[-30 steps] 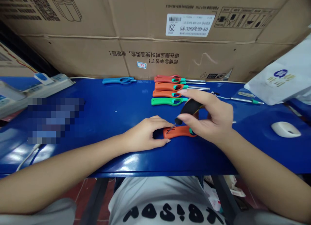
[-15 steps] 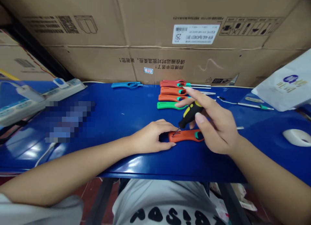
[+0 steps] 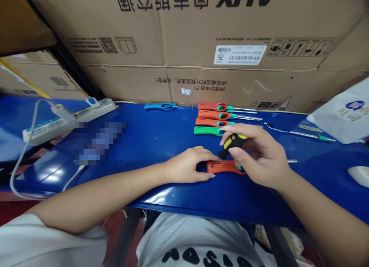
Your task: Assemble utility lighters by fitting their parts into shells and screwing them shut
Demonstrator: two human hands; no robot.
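An orange long-necked lighter (image 3: 226, 167) lies flat on the blue table, its metal tip showing to the right past my wrist. My left hand (image 3: 190, 165) grips its handle end between thumb and fingers. In my right hand (image 3: 261, 153) is a black-and-yellow screwdriver (image 3: 230, 144), held tilted, with its shaft reaching down to the left end of the lighter handle. The tip is at or very near the handle surface; whether it sits in a screw is too small to tell. My right hand covers the lighter's middle.
Behind my hands lie a red lighter (image 3: 211, 106), orange lighters (image 3: 211, 114) and a green lighter (image 3: 206, 130). A blue lighter handle (image 3: 160, 106) is farther left. A power strip (image 3: 69, 120), white mouse (image 3: 359, 176), white bag (image 3: 343, 113) and cardboard box (image 3: 184, 36) surround the area.
The camera view has shifted, so the scene sits slightly right and lower. My right fingers have closed more around the screwdriver handle. The left hand keeps its hold on the lighter.
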